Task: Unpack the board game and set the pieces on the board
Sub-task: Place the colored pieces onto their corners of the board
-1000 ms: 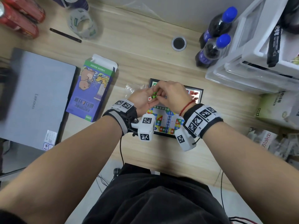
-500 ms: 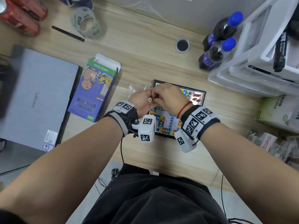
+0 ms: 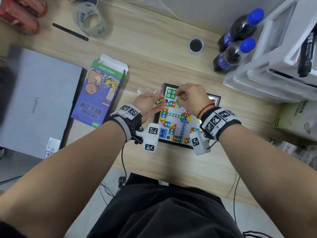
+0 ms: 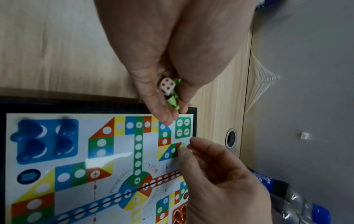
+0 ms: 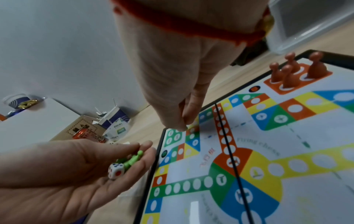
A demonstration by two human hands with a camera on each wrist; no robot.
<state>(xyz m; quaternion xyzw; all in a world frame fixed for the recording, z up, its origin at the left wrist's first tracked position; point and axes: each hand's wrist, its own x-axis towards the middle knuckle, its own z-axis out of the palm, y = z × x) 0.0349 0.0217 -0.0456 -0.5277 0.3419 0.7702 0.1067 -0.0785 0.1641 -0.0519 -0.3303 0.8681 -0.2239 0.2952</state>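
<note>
The colourful board [image 3: 178, 121] lies open on the desk. Blue pawns [image 4: 44, 139] stand in the blue corner and orange pawns [image 5: 298, 71] in the orange one. My left hand [image 3: 158, 101] sits palm-up beside the board's left edge. It cups green pawns [image 5: 132, 160] and a white die [image 4: 167, 86]. My right hand [image 3: 178, 96] pinches one green pawn [image 4: 184, 147] just over the board, next to the bare green home square [image 3: 169, 93].
The opened game box [image 3: 101, 93] and a closed laptop [image 3: 39, 107] lie to the left. A clear plastic bag [image 3: 147, 91] sits behind my left hand. Two bottles [image 3: 238, 43] and stacked bins [image 3: 274, 74] stand at the right.
My hands were joined over the board's far left corner; now they are apart. The right hand has taken one green pawn toward the green square, and the left hand has drawn back left.
</note>
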